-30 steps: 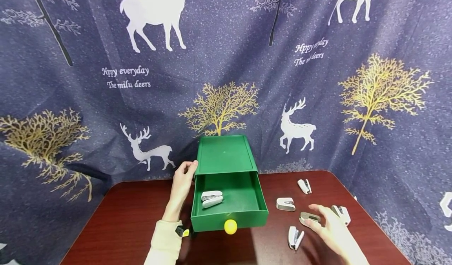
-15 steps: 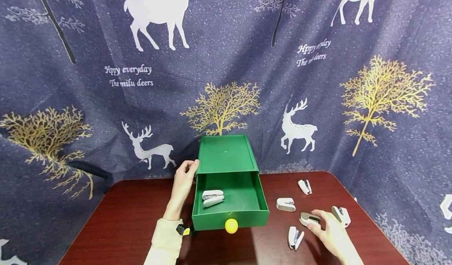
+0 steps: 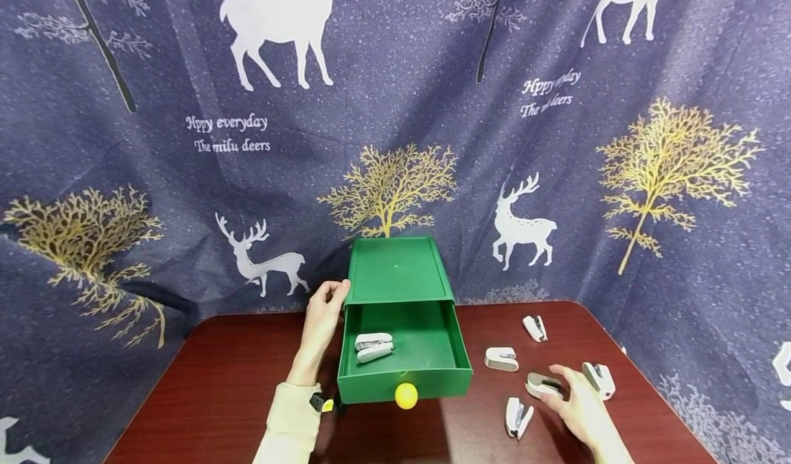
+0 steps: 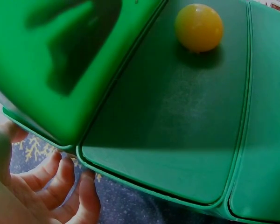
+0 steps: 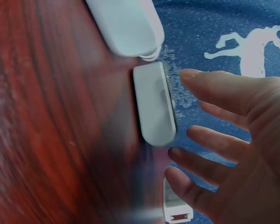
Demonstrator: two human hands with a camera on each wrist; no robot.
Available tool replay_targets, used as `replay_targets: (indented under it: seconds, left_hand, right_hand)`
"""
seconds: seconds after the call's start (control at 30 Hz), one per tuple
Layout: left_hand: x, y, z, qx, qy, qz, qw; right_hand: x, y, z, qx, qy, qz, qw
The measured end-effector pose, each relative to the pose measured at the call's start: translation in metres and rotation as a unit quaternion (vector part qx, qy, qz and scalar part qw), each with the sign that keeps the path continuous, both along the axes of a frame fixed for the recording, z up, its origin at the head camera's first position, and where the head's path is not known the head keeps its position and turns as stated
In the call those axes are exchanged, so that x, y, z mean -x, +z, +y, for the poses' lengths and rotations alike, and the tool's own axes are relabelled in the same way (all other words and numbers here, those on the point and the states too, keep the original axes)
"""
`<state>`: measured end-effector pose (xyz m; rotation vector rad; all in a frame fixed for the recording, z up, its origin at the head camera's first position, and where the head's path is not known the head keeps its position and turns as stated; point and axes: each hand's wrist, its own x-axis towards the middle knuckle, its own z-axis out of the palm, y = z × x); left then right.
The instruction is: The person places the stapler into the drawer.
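**A loose hand, a grey stapler, close neighbours**

From where I stand, the right hand [image 3: 581, 402], at lower right of the frame, has thumb and fingers spread about the grey stapler [image 3: 536, 386] on the red-brown table [image 3: 235, 381]. It grasps nothing; the right wrist view shows slack fingers, though I can't tell whether one brushes the stapler. The left hand [image 3: 320, 316], left of centre, is unclenched too, its fingertips resting against the side of the green cabinet [image 3: 395, 266].

The crowding is what would worry me. The right stapler [image 3: 603, 383] lies just beyond the right hand, the front stapler [image 3: 513, 416] just below the grey one; a careless knuckle could shove either. I'd guess the grey stapler would twist or slip if pinched by one arm only, since its arms stand apart.

Lower centre, the drawer [image 3: 364, 388] juts out, yellow knob [image 3: 406, 396] foremost, with a white stapler [image 3: 374, 351] at its left. A bump on that front could push it inward, and if the left fingers press too hard, the cabinet might slide.
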<state>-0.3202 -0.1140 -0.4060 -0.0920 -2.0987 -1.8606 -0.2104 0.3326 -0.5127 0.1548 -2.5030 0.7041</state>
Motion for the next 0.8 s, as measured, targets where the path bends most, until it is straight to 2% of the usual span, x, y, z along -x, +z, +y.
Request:
replay_targets:
  seconds: [0.07, 0.13, 0.23, 0.3, 0.43, 0.53, 0.63, 0.8]
  left_hand:
    - [0.002, -0.002, 0.0, 0.003, 0.004, 0.004, 1.0]
    - [0.008, -0.009, -0.002, 0.002, 0.008, 0.005, 1.0]
    - [0.006, -0.007, -0.001, 0.001, 0.009, 0.002, 1.0]
    - [0.003, -0.003, -0.001, -0.002, 0.007, -0.001, 1.0]
    - [-0.012, 0.014, 0.003, 0.004, 0.001, -0.001, 1.0]
    - [-0.021, 0.023, 0.005, 0.01, -0.003, 0.007, 0.9999]
    - [-0.015, 0.017, 0.004, 0.004, -0.007, 0.005, 1.0]
    - [0.003, -0.003, 0.0, -0.005, 0.002, 0.0, 1.0]
  right_hand:
    - [0.003, -0.001, -0.001, 0.004, 0.001, -0.018, 0.9998]
    - [0.004, -0.002, -0.001, 0.007, -0.003, -0.04, 0.9992]
    - [0.005, -0.003, 0.0, 0.008, -0.006, -0.077, 0.997]
    - [0.005, -0.003, 0.002, 0.013, -0.004, -0.093, 0.9956]
    - [0.004, -0.003, 0.006, 0.026, -0.007, -0.126, 0.9916]
    - [0.004, -0.003, 0.009, 0.03, -0.017, -0.153, 0.9877]
    - [0.004, -0.002, 0.011, 0.032, -0.029, -0.172, 0.9841]
    - [0.003, -0.002, 0.012, 0.037, -0.039, -0.18, 0.9823]
